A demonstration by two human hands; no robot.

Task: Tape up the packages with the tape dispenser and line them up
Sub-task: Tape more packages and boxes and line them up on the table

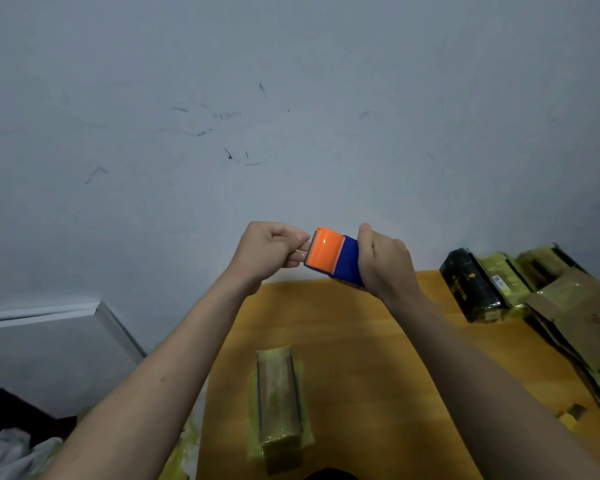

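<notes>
- Dispenser [333, 254] held up in the air over the table [361, 323], well above the package [279, 407]. My right hand [383, 263] has fingers wrapped round the blue body; my left hand [267, 252] is pinching at the orange cutter end, thumb and fingertips closed on what looks like the tape's free end. The tape itself is too thin to confirm.
- Risk: left fingertips sit right by the blade edge, so a slip while pulling could nick them.
- Risk: if the pinched end is only partly lifted, I'd guess it tears or snaps back onto the roll.
- Risk: pulled tape could fold and stick to itself or my fingers before reaching the package.
- Package lies lengthwise near the table's near edge, nothing holding it. Judging by that, the first press of tape may shove it askew.
- Stacked packages [520, 285] at far right sit crowded and uneven, so lining up there may knock them.
</notes>
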